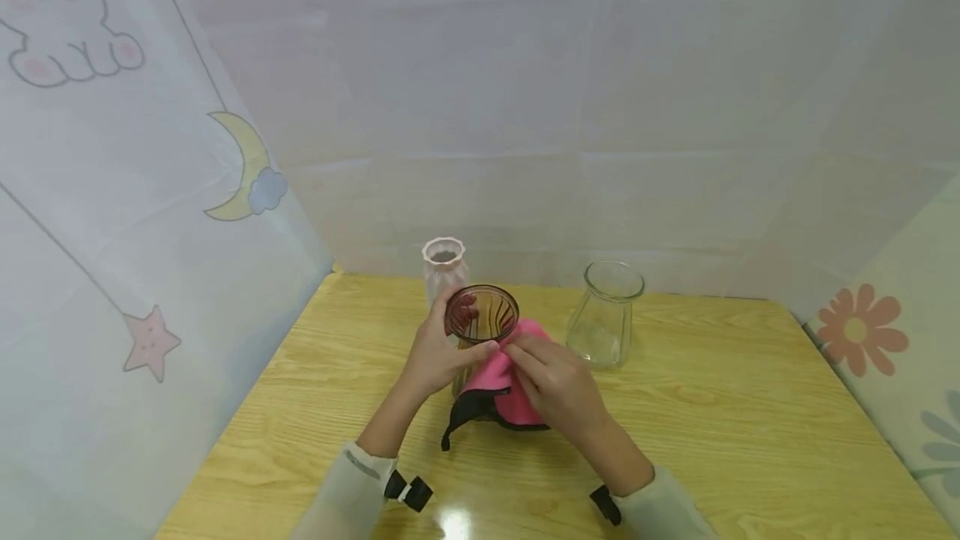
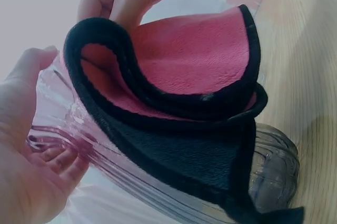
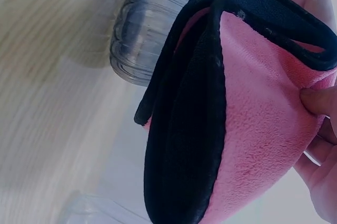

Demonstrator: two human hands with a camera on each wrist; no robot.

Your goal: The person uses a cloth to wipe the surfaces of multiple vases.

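Note:
A ribbed glass vase (image 1: 483, 313), purplish at the top and clearer toward its base (image 2: 276, 166), stands upright on the table. My left hand (image 1: 435, 361) grips it just under the rim, fingers curled round the far side and thumb across the front. A pink cloth (image 1: 491, 373) with black edging and a dark underside drapes over the vase's right side. My right hand (image 1: 562, 382) pinches this cloth near the rim, thumb pressed into the fabric in the right wrist view. Folds of cloth (image 3: 258, 118) hide much of the vase's body.
Behind the held vase stands a white vase (image 1: 446, 269) with a scalloped rim. A clear glass vase (image 1: 603, 327) with a wide base stands to the right, near my right hand. The wooden table (image 1: 720, 407) meets printed cloth walls (image 1: 525, 148) at the back and sides.

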